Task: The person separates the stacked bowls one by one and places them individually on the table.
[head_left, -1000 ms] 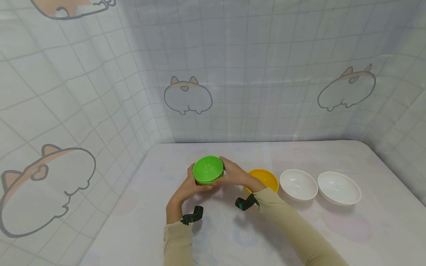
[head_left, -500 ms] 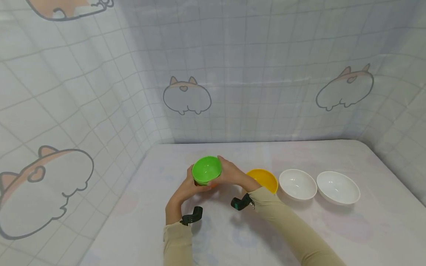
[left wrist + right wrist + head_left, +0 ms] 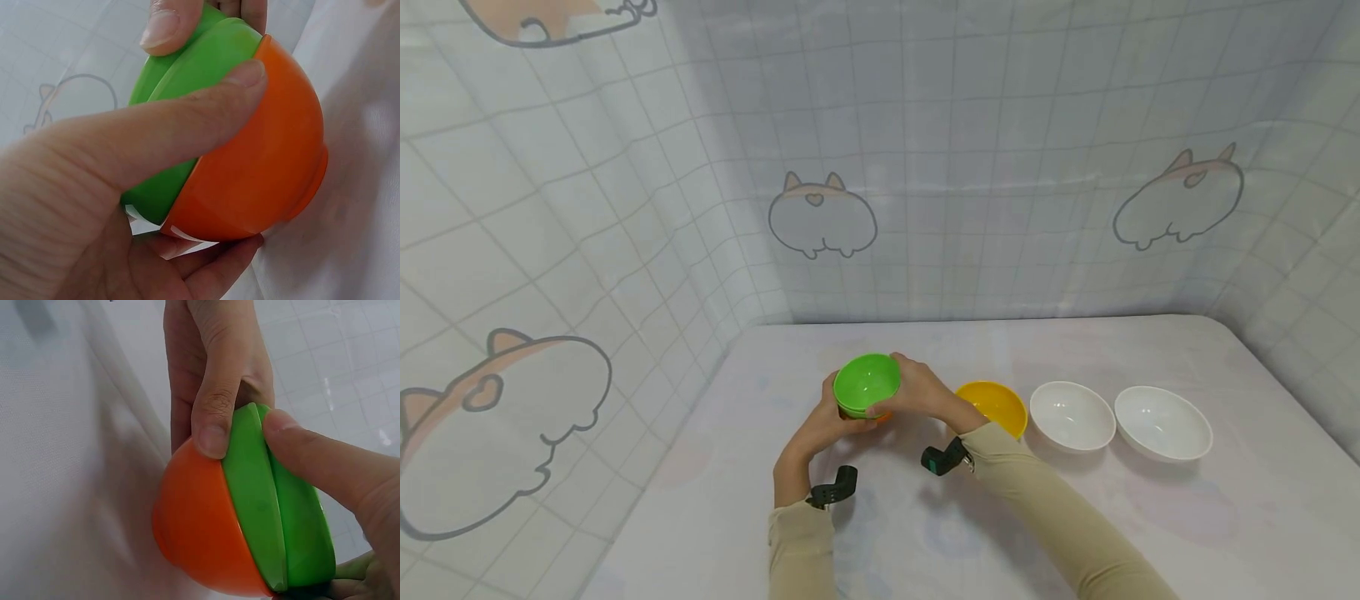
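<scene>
Two nested green bowls (image 3: 867,382) sit inside an orange bowl (image 3: 275,137), the stack held up above the table. My left hand (image 3: 823,425) grips the stack from the left, its thumb across the green and orange walls in the left wrist view. On the other side my right hand (image 3: 921,390) holds the green bowls, thumb on the upper one, as the right wrist view shows. Little of the orange bowl (image 3: 200,519) shows in the head view, beneath the green ones.
To the right of the stack stand a yellow bowl (image 3: 996,404), partly behind the right forearm, then a white bowl (image 3: 1072,417) and another white bowl (image 3: 1163,423). Patterned cloth walls (image 3: 962,167) rise behind and beside the white-covered table (image 3: 895,525).
The right hand has shifted slightly left, and the upper green bowl has moved slightly left with it. Both hands still hold the stack.
</scene>
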Demonstrator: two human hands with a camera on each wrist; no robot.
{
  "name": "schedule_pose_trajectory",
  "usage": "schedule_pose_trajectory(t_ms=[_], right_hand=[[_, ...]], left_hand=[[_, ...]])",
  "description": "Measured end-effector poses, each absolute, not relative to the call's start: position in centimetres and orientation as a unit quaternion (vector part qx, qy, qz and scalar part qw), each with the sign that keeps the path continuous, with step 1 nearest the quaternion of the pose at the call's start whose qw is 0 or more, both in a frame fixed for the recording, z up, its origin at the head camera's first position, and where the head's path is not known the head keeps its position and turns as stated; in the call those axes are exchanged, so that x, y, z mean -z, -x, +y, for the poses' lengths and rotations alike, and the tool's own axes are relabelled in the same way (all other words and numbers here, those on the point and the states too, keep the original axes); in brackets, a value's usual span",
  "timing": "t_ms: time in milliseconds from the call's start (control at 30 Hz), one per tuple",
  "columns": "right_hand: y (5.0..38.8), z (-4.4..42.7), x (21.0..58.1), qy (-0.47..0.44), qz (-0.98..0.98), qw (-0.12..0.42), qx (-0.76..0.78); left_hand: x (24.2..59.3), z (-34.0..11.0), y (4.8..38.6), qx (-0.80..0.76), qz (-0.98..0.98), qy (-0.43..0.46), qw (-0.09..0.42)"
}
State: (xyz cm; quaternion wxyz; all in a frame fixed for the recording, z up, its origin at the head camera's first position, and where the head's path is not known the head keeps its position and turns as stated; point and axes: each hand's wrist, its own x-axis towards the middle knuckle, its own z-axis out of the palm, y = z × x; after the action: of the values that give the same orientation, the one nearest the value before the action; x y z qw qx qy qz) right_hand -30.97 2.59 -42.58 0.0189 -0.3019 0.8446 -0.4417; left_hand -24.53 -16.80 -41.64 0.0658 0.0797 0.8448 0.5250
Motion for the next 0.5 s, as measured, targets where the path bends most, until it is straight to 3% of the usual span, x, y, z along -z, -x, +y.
schedule_pose_trajectory(t_ms=[500], right_hand=[[30.98, 2.73, 42.79, 0.302, 0.834, -0.008, 0.461]], left_hand=[[41.45, -16.63, 24.22, -0.524, 0.847, -0.068, 0.057]])
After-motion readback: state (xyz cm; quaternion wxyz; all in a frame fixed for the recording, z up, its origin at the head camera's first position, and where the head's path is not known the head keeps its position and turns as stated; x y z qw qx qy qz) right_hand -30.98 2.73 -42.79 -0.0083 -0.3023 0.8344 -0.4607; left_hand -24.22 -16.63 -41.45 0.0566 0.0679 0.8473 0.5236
